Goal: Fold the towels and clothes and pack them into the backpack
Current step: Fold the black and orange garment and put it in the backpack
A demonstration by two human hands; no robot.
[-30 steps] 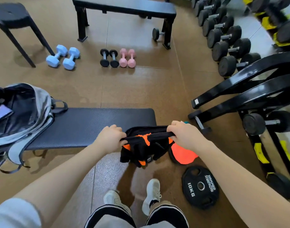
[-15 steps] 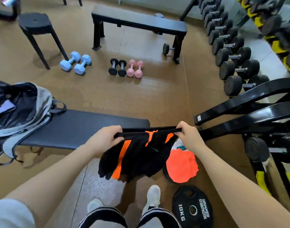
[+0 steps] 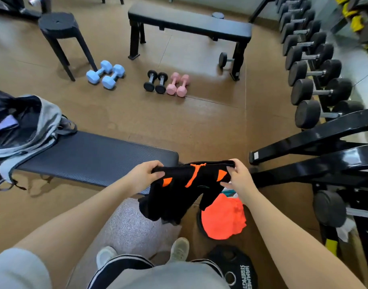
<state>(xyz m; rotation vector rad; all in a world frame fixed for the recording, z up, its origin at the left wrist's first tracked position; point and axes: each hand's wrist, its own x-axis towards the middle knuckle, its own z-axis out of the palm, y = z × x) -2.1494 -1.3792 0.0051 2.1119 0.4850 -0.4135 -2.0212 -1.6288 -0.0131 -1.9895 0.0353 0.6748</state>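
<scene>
Both hands hold black shorts (image 3: 179, 190) with orange patches in the air at six o'clock: the left hand (image 3: 144, 176) grips one waistband end, the right hand (image 3: 238, 177) pinches the other. The open backpack (image 3: 26, 126) lies at nine o'clock on the table (image 3: 95, 157).

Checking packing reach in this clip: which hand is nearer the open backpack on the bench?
Left. The left hand grips the black shorts at the bench's near end, on the backpack side. The right hand holds their other end, farther away.
</scene>
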